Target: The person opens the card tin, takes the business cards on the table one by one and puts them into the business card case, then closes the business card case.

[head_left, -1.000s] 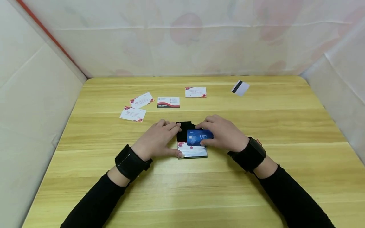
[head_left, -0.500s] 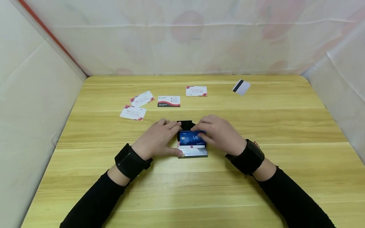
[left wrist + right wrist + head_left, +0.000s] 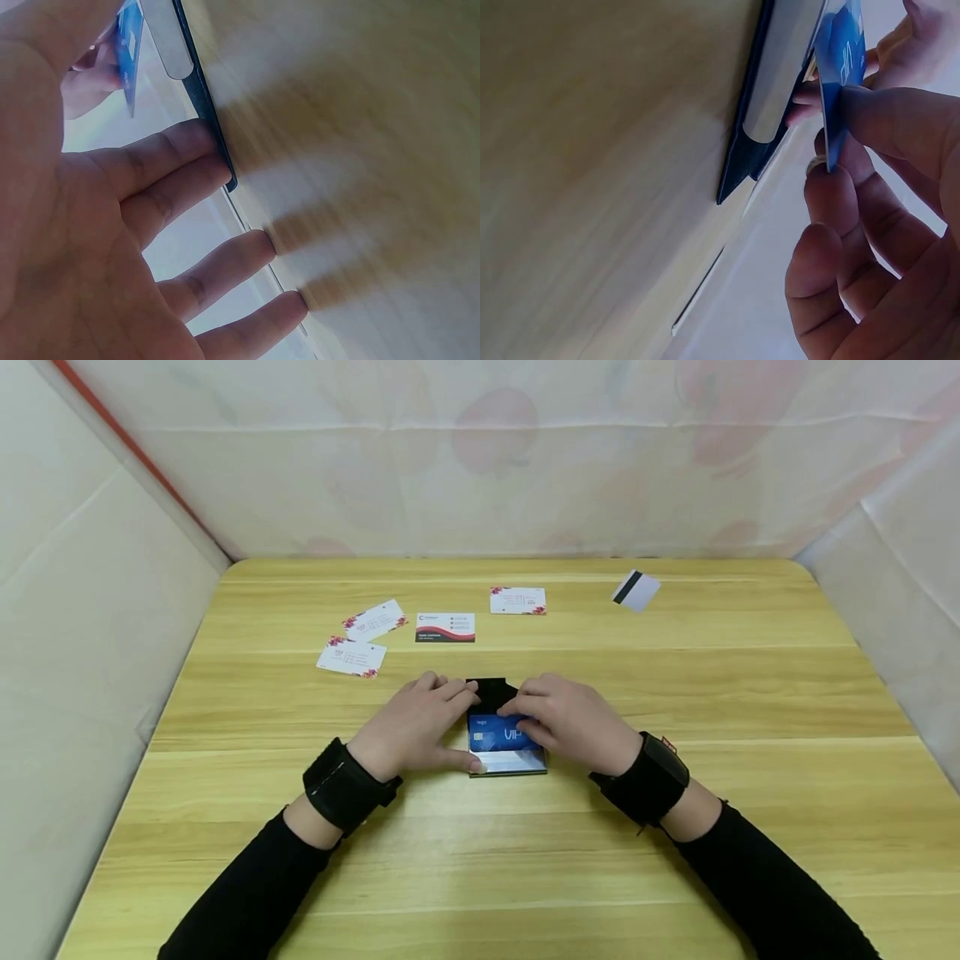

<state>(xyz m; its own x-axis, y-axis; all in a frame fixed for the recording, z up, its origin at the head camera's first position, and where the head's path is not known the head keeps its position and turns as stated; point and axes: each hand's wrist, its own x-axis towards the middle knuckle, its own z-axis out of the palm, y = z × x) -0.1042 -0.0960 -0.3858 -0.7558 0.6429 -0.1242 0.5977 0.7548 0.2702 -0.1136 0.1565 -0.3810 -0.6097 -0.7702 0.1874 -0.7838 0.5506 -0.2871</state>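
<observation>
A black card case [image 3: 491,692] with a silvery metal front lies unfolded on the wooden table. My left hand [image 3: 412,727] steadies it, fingertips pressing on the black flap and thumb at the lower left corner. In the left wrist view, the left fingers [image 3: 172,146] are fairly straight against the flap's edge. My right hand [image 3: 573,722] pinches a blue VIP card [image 3: 491,735] by its right end. That card lies over the case's pocket, tilted up from it in the right wrist view, and it covers the flowered card inside.
Two flowered white cards [image 3: 351,657] overlap at the left. Beyond the case lie a red-and-black business card [image 3: 446,628] and another flowered card [image 3: 517,601]. A white card with a black stripe [image 3: 636,591] is farther right. Cloth walls [image 3: 480,485] surround the table's back and sides.
My right hand has brought the blue VIP card leftward over the case, then a little lower, lining it up with the pocket. My left hand has stayed in place.
</observation>
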